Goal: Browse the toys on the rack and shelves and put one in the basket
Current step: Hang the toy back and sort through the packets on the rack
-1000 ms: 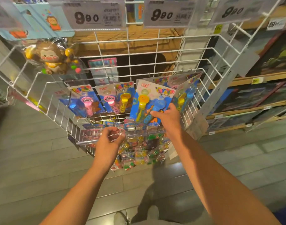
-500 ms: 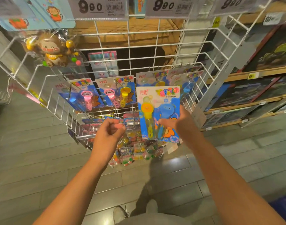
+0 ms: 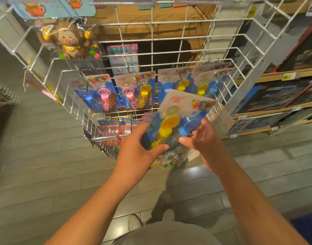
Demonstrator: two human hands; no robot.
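Both hands grasp the toy pack [image 3: 182, 121] just in front of the rack [image 3: 169, 55]: the left hand [image 3: 139, 149] curls round its lower edge, the right hand [image 3: 203, 138] pinches its right side. No basket shows. Tilted toward the rack, the pack's top corner could snag the wires or knock the hung packs [image 3: 134, 91] behind it.

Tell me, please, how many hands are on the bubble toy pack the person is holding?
2: the left hand grips the bubble toy pack at its lower left, the right hand at its lower right.
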